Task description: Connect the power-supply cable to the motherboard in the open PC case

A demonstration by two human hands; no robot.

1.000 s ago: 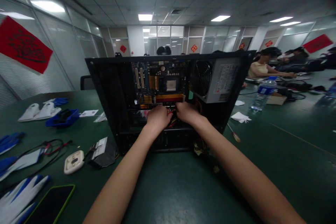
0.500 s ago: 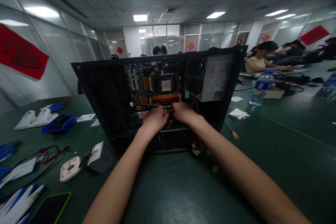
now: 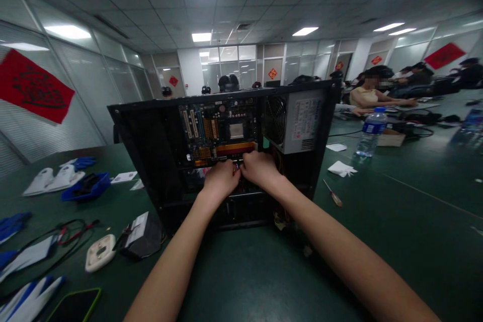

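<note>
In the head view, an open black computer case point(image 3: 143, 161) stands on the green table point(image 3: 241, 271), its inside facing the camera. The left hand point(image 3: 222, 179) and the right hand point(image 3: 260, 167) reach into it, fingers curled close together just below the motherboard point(image 3: 211, 133). The left hand's grip is closed on a small bundle of wires point(image 3: 237, 167), partly hidden; the right hand's grip is bent beside it, and whether it pinches anything I cannot tell. The power supply point(image 3: 302, 123) sits in the case's upper corner, on the right side of the view. Right of the case lie a screwdriver point(image 3: 332, 193) and a crumpled tissue point(image 3: 341, 169), with a water bottle point(image 3: 371, 133) upright beyond them. Left of it are a dark boxy part point(image 3: 140, 236), a white round-cornered object point(image 3: 100, 252), and a blue tray point(image 3: 86, 187).
</note>
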